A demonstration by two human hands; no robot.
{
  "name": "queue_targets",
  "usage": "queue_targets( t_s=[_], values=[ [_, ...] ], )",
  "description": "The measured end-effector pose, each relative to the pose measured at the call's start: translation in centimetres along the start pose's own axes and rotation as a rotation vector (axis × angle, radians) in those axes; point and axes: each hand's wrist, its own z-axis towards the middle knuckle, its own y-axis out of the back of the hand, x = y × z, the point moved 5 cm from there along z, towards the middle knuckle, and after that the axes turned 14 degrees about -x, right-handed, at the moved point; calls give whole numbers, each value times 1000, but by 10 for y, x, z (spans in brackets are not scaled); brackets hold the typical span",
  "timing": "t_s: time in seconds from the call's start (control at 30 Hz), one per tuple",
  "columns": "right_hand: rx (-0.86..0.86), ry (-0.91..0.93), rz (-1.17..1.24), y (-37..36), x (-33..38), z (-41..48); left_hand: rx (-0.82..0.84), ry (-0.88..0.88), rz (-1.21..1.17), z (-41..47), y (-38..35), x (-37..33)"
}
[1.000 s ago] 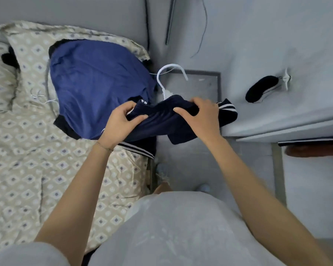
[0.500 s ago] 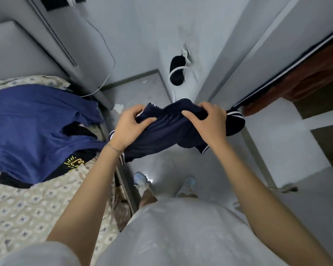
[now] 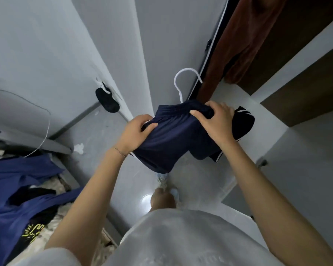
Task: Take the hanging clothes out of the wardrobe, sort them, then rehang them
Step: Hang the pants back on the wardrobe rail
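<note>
Shorts [image 3: 173,139] sit on a white hanger [image 3: 181,81], held up before the wardrobe [image 3: 306,77]. The waistband runs from lower left to upper right and the legs droop floorward. The hook points away from me, at the wardrobe. My left hand [image 3: 135,131] pinches one end; my right hand [image 3: 215,120] grips the other.

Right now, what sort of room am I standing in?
Most likely a bedroom, beside an open wardrobe: patterned bedding with blue clothes lies at the left, a rust-brown garment hangs inside, and navy shorts sit on a white hanger.
</note>
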Motion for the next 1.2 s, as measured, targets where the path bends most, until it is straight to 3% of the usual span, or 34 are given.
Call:
queue_targets(
  t_s=[0.33,0.57,0.73,0.93,1.2],
  values=[
    [-223,-147,0,68,-80,109,-34,-230,-152,148,-81,-107],
    [-404,-237,-56,116,-118,166,183,-404,-194,227,-134,-173],
    [-491,-267,-101,142,-130,203,74,-522,-242,263,-147,-217],
    [-497,-217,-75,164,-140,247,16,-550,-190,297,-167,-253],
    [-356,-196,-30,161,-172,277,-138,-489,-180,332,-177,-285]
  ],
)
